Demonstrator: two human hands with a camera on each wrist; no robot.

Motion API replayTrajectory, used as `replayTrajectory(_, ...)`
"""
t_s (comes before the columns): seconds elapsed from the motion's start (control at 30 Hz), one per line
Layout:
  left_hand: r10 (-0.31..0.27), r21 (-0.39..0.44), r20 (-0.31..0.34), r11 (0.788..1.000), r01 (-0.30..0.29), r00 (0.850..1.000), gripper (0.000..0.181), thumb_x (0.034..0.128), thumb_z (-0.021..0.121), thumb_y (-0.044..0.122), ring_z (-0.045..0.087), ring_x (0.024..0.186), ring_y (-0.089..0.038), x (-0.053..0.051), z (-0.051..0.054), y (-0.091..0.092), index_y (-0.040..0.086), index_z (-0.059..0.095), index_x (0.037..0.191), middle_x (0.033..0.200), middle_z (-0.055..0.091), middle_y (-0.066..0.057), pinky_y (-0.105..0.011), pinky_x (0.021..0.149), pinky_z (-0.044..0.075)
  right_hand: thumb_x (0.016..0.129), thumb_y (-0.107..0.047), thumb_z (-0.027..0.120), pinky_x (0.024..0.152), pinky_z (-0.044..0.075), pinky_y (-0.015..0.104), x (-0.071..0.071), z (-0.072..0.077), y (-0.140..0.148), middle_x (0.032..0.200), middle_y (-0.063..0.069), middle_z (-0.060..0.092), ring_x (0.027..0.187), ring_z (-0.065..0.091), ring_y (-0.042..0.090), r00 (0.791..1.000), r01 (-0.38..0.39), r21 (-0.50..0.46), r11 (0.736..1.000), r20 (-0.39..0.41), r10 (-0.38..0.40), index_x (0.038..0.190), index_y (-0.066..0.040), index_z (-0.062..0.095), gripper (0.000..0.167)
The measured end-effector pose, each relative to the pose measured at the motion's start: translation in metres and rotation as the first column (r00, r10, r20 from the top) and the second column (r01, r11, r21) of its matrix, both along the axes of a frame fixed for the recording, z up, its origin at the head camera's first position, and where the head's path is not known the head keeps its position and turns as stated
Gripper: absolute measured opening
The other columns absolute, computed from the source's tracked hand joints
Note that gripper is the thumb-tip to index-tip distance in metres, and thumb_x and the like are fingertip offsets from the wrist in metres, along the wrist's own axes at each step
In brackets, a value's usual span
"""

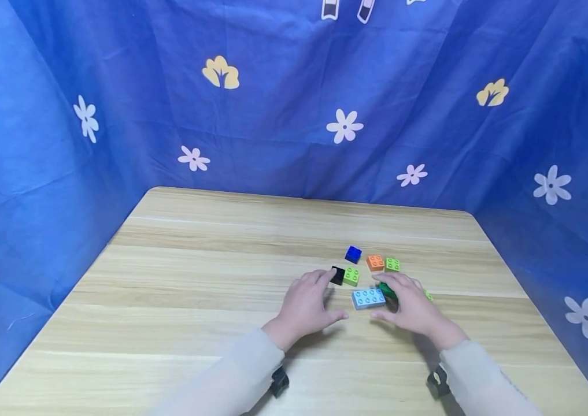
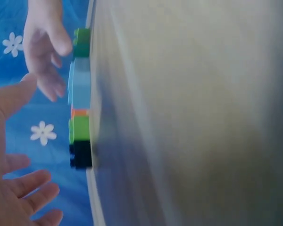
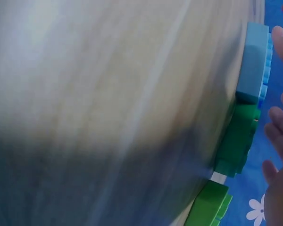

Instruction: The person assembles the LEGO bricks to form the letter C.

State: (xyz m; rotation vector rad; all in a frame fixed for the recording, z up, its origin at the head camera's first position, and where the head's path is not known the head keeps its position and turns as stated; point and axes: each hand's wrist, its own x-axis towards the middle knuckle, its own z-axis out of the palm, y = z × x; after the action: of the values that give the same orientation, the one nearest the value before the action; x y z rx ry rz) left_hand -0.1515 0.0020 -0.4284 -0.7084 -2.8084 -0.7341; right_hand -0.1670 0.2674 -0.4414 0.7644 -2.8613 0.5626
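Observation:
My left hand [image 1: 305, 306] reaches over the table with its fingers spread, nearest to a black toy brick [image 1: 337, 275] and a lime-green brick [image 1: 351, 276]. Nothing is held in it. Fingers loosely bent, my right hand [image 1: 410, 303] hovers above a dark green brick [image 1: 387, 290] and partly hides it. Between the two hands lies a long light blue brick [image 1: 369, 298], studs up. In the right wrist view the light blue brick [image 3: 253, 63] stands beside the dark green brick [image 3: 237, 139], and the right fingers appear apart from both.
Farther back lie a dark blue brick [image 1: 353, 254], an orange brick [image 1: 375, 263] and a lime brick [image 1: 392, 264]. Another lime brick [image 1: 428, 295] peeks out past the right hand. A small white piece [image 3: 218, 177] shows low down. Blue patterned cloth [image 1: 273, 133] surrounds the wooden table [image 1: 169, 277].

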Motion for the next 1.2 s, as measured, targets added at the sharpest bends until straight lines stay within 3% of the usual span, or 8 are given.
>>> replayTrajectory(0.2, -0.023, 0.064, 0.088, 0.998, 0.017, 0.996, 0.085, 0.07, 0.08, 0.049, 0.05, 0.121, -0.028, -0.001, -0.004, 0.019, 0.005, 0.05, 0.135, 0.131, 0.055, -0.011, -0.043, 0.103, 0.038, 0.068, -0.043, 0.083, 0.1, 0.032, 0.057, -0.005, -0.001, 0.002, 0.13, 0.013, 0.055, 0.122, 0.046, 0.037, 0.998, -0.058, -0.006, 0.998, -0.021, 0.058, 0.128, -0.011, 0.057, 0.073)
replayTrajectory(0.4, -0.022, 0.143, 0.188, 0.99, -0.005, 0.982, 0.076, 0.0702, 0.083, 0.041, 0.053, 0.118, -0.028, -0.004, -0.008, 0.033, 0.003, 0.055, 0.13, 0.128, 0.057, -0.013, -0.04, 0.1, 0.043, 0.068, -0.038, 0.084, 0.1, 0.033, 0.059, -0.009, -0.001, 0.004, 0.126, 0.013, 0.058, 0.12, 0.049, 0.036, 0.996, -0.085, 0.007, 0.996, -0.017, 0.085, 0.124, -0.011, 0.06, 0.066)
replayTrajectory(0.57, -0.01, 0.194, 0.224, 0.98, -0.035, 0.975, 0.07, 0.0696, 0.085, 0.033, 0.057, 0.109, -0.025, -0.007, -0.013, 0.04, 0.003, 0.058, 0.126, 0.12, 0.062, -0.011, -0.037, 0.095, 0.046, 0.07, -0.034, 0.084, 0.098, 0.035, 0.057, -0.013, -0.001, 0.004, 0.123, 0.011, 0.06, 0.117, 0.051, 0.034, 0.993, -0.117, 0.007, 0.993, -0.023, 0.117, 0.121, -0.01, 0.062, 0.061)
replayTrajectory(0.87, -0.005, 0.17, 0.186, 0.985, -0.027, 0.982, 0.058, 0.0697, 0.085, 0.029, 0.059, 0.103, -0.023, -0.014, -0.022, 0.053, 0.004, 0.065, 0.118, 0.112, 0.066, -0.008, -0.033, 0.092, 0.047, 0.071, -0.029, 0.084, 0.097, 0.036, 0.057, -0.018, -0.006, 0.007, 0.116, 0.011, 0.064, 0.113, 0.054, 0.034, 0.985, -0.158, 0.01, 0.987, -0.062, 0.159, 0.114, -0.009, 0.066, 0.05)
replayTrajectory(1.2, 0.016, 0.162, 0.119, 0.986, -0.035, 0.993, 0.047, 0.0693, 0.085, 0.023, 0.061, 0.099, -0.022, -0.017, -0.027, 0.058, 0.005, 0.069, 0.11, 0.107, 0.068, -0.006, -0.03, 0.089, 0.047, 0.077, -0.028, 0.08, 0.099, 0.035, 0.056, -0.021, -0.008, 0.007, 0.117, 0.012, 0.063, 0.113, 0.054, 0.033, 0.987, -0.156, 0.019, 0.988, -0.02, 0.157, 0.111, -0.012, 0.068, 0.039)
